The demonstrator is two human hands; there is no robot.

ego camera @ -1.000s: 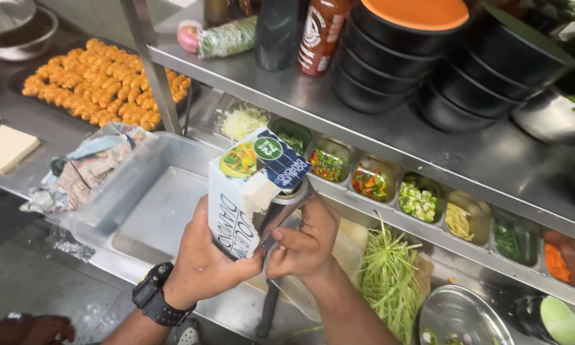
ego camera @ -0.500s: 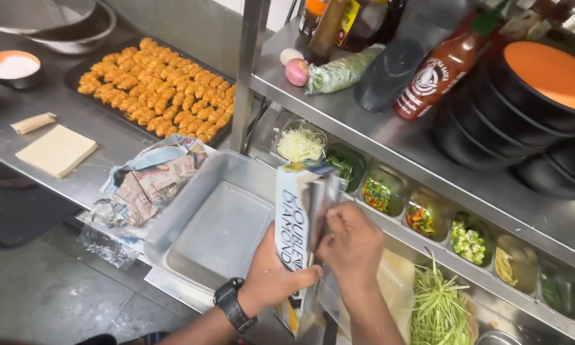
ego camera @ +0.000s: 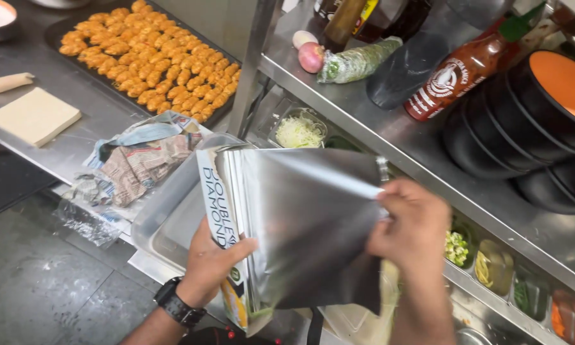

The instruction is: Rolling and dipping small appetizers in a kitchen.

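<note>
One foil box (ego camera: 220, 217) stands upright in the left hand (ego camera: 211, 262), and one sheet of foil (ego camera: 306, 217) runs out of it to the right hand (ego camera: 408, 223). Two hands show, both the person's own, and a black watch (ego camera: 175, 305) sits on the left wrist.

On the shelf (ego camera: 389, 124) above stand one red sauce bottle (ego camera: 469, 70), two stacks of black bowls (ego camera: 530, 108) (the top bowl orange inside), one wrapped green roll (ego camera: 357, 61) and two small onions (ego camera: 310, 54). Below it a row of small tubs (ego camera: 491, 268) holds chopped vegetables; their number cannot be told, as the foil hides part of the row. One tub of pale shreds (ego camera: 299, 131) shows left of the foil. On the bench (ego camera: 76, 144) lie one tray of fried pieces (ego camera: 153, 54), too many to count, one stack of pale square wrappers (ego camera: 32, 116), and a heap of crumpled paper and plastic (ego camera: 137, 160). One empty metal pan (ego camera: 172, 217) sits behind the box.

The left fingers (ego camera: 236, 246) are closed round the box's lower half, thumb on its front face. The right fingers are curled tight on the foil's far edge, pinching it, so the sheet stretches between both hands above the pan.
</note>
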